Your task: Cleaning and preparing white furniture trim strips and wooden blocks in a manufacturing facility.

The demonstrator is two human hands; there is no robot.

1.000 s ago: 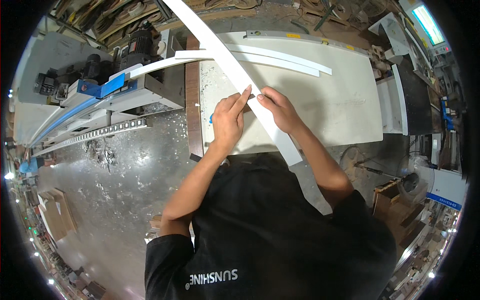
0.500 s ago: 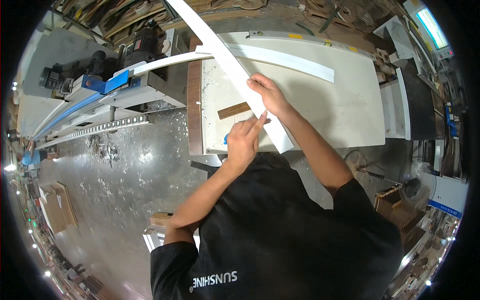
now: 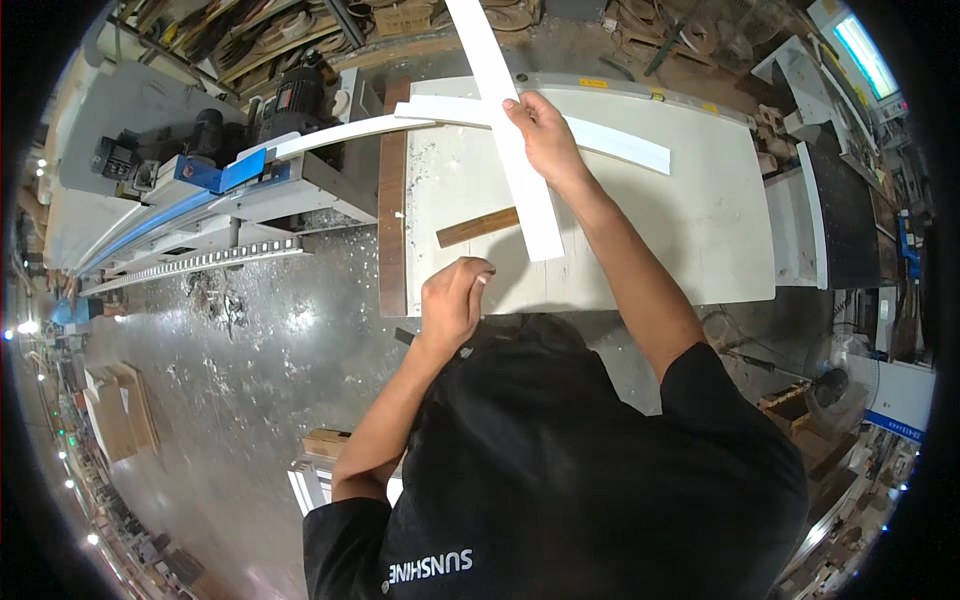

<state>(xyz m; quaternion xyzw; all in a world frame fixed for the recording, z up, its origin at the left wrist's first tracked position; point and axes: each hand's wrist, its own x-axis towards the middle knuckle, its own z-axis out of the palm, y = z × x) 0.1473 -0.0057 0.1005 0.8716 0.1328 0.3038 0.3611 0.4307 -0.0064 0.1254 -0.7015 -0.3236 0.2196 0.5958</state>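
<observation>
A long white flat strip [image 3: 527,200] slants across the worktable, its near end above the table's front part and its far end leaving the top of the view. My right hand [image 3: 547,135] is closed round the strip's right edge, thumb on its upper face. Below and left of the strip's near end, my left hand [image 3: 453,305] has its fingers curled in, apart from the strip. What it holds, if anything, is hidden. A brown wooden strip [image 3: 475,228] lies on the table, partly under the white one. Behind it, a second white strip [image 3: 620,147] runs crosswise.
The pale worktable [image 3: 680,240] has a brown left edge [image 3: 393,220]. A level [image 3: 625,90] lies along its far side. Machinery with a blue rail [image 3: 165,222] stands at the left, and a fan [image 3: 840,382] at the right. Wood scraps [image 3: 270,45] are stacked at the back.
The white strip has shifted away from me and turned more upright, with my right hand moving along. My left hand has come off it and drawn back; the blue bit beside that hand is out of sight.
</observation>
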